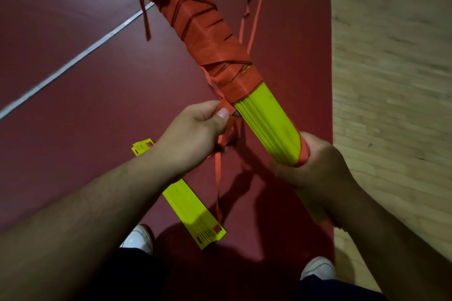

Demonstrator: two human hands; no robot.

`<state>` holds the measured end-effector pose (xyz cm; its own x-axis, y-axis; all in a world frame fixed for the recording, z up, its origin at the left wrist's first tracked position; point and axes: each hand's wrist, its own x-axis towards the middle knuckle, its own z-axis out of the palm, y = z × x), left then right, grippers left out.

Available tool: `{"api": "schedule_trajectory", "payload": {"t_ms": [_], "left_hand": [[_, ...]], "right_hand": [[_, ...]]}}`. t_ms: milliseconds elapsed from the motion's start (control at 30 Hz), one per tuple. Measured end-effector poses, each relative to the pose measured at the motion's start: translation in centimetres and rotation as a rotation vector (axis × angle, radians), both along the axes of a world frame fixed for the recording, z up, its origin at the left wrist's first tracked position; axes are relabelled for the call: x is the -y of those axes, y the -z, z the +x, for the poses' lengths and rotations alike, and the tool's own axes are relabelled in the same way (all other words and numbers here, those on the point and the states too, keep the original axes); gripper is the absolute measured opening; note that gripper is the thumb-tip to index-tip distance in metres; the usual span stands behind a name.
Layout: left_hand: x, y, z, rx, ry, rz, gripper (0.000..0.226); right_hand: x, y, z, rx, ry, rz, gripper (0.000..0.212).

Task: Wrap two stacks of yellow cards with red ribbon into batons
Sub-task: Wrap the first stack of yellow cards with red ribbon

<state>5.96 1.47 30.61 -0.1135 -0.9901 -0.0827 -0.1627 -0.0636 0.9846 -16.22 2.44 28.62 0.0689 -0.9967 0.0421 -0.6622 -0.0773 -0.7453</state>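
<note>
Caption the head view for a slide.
Left hand pinches red ribbon while right hand grips the partly wrapped yellow card stack.

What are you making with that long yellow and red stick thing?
A person is wrapping a long stack of yellow cards in red ribbon to make a baton. The right hand grips the near end of the stack. The left hand pinches the ribbon at the edge of the wrapped part. The far stretch is covered, and the part between the hands is bare yellow. A second stack lies on the dark red mat below.
</note>
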Motion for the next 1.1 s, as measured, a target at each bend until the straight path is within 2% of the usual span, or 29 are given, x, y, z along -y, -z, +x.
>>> {"api": "schedule_trajectory", "payload": {"t_ms": [100, 167, 300, 467, 500, 600, 633, 733, 767, 800, 900, 1000, 1100], "left_hand": [[-0.3, -0.6, -0.5, -0.009, 0.022, -0.014, 0.026], [-0.5, -0.5, -0.7, 0.055, 0.009, -0.053, 0.030], [-0.9, -0.1, -1.4, 0.138, -0.170, -0.035, 0.050], [-0.6, 0.9, -1.7, 0.068, -0.395, 0.080, 0.053], [-0.5, 1.1, -1.4, 0.030, -0.418, 0.105, 0.053], [-0.3, 1.2, -0.9, -0.085, -0.397, 0.164, 0.049], [-0.2, 1.1, -0.9, -0.138, -0.382, 0.188, 0.046], [-0.1, 0.9, -1.3, -0.294, -0.319, 0.266, 0.044], [0.0, 1.1, -1.3, -0.302, -0.299, 0.280, 0.044], [0.1, 1.1, -1.2, -0.288, -0.279, 0.296, 0.044], [0.6, 1.5, -0.2, -0.244, -0.201, 0.340, 0.041], [0.6, 2.1, 0.7, -0.205, -0.108, 0.361, 0.038], [0.7, 2.2, 1.6, -0.120, -0.078, 0.353, 0.022]], "right_hand": [[-0.1, 0.1, 0.4, 0.010, 0.018, 0.006, 0.033], [-0.3, 0.3, 0.8, -0.036, 0.035, 0.000, 0.035], [-1.3, 1.0, 2.3, -0.185, 0.079, 0.018, 0.044], [-2.6, 1.4, 4.8, -0.432, -0.014, 0.012, 0.055], [-2.6, 1.5, 4.9, -0.404, -0.048, 0.010, 0.055], [-1.4, 1.3, 3.6, -0.129, -0.198, 0.129, 0.054], [-0.9, 1.2, 3.1, -0.001, -0.268, 0.243, 0.054], [-0.7, 0.9, 2.1, 0.507, -0.404, 0.758, 0.058], [-0.8, 0.9, 2.1, 0.598, -0.428, 0.854, 0.058], [-0.9, 1.0, 2.2, 0.626, -0.446, 0.863, 0.054], [-0.9, 1.2, 2.3, 0.527, -0.376, 0.682, 0.042], [-0.4, 1.3, 1.7, 0.346, -0.304, 0.481, 0.043], [-0.3, 1.4, 0.9, 0.204, -0.228, 0.372, 0.044]]}}
